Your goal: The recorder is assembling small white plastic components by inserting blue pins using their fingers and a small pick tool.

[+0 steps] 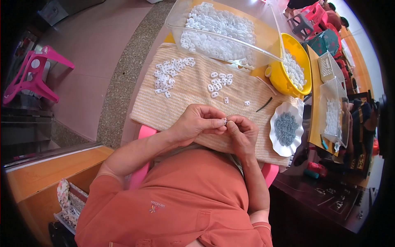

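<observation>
My left hand [195,124] is closed, thumb and fingers pinching a small white plastic piece [225,119] in front of my belly. Against it, my right hand [244,135] is closed in a pinch too; whatever its fingertips grip is too small to make out. Just beyond my hands, two single white pieces [247,103] with holes lie on the striped towel [148,108]. Farther off is a loose group of oval two-hole white pieces [214,87]. A denser pile of squarish white pieces [164,76] lies to its left. Right of my hands, a white scalloped dish [273,139] holds many small grey metal parts.
A large clear bin [175,31] full of white pieces stands at the table's far side. Beside it is a yellow basin [304,51] with more. A dark thin strip [264,104] lies near the dish. A pink stool [39,76] stands on the floor at left.
</observation>
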A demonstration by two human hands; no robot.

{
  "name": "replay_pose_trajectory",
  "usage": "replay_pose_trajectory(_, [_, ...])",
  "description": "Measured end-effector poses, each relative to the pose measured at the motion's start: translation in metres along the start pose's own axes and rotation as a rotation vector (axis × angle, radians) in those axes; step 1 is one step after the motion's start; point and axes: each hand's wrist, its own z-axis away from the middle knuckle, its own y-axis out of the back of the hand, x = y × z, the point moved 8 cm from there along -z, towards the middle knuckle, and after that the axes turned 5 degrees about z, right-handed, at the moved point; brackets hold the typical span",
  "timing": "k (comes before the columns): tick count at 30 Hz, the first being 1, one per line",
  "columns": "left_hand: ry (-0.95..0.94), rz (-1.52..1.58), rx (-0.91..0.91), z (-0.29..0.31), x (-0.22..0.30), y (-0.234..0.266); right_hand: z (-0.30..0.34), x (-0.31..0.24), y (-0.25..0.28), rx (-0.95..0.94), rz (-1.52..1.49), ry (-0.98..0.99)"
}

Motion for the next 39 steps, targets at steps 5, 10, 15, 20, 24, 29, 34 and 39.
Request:
replay_pose_trajectory(5, [-0.004, -0.001, 0.023, 0.002, 0.002, -0.002, -0.001, 0.0, -0.001, -0.006, -0.01, 0.053])
replay_pose_trajectory(10, [-0.015, -0.008, 0.003, 0.0, 0.0, 0.001, 0.0, -0.002, -0.005, -0.016, -0.051, 0.048])
replay_pose_trajectory(15, [-0.029, -0.007, 0.004, -0.001, -0.002, 0.003, -0.001, 0.0, -0.006, -0.015, -0.066, 0.042])
replay_pose_trajectory(20, [-0.021, 0.002, 0.02, 0.0, -0.001, 0.003, -0.001, -0.006, -0.008, -0.003, -0.047, 0.045])
replay_pose_trajectory(24, [-0.014, -0.002, 0.02, -0.002, -0.002, 0.004, -0.003, -0.001, -0.001, 0.014, 0.069, -0.022])
replay_pose_trajectory(29, [-0.003, 0.046, 0.051, 0.0, -0.001, 0.004, -0.006, -0.006, 0.005, 0.038, 0.245, -0.057])
replay_pose_trajectory(34, [-0.001, 0.048, 0.064, 0.001, -0.001, 0.006, -0.006, -0.007, 0.006, 0.035, 0.218, -0.075])
replay_pose_trajectory(39, [0.004, 0.034, 0.061, 0.003, 0.001, 0.004, -0.01, -0.005, 0.012, 0.006, 0.346, -0.067])
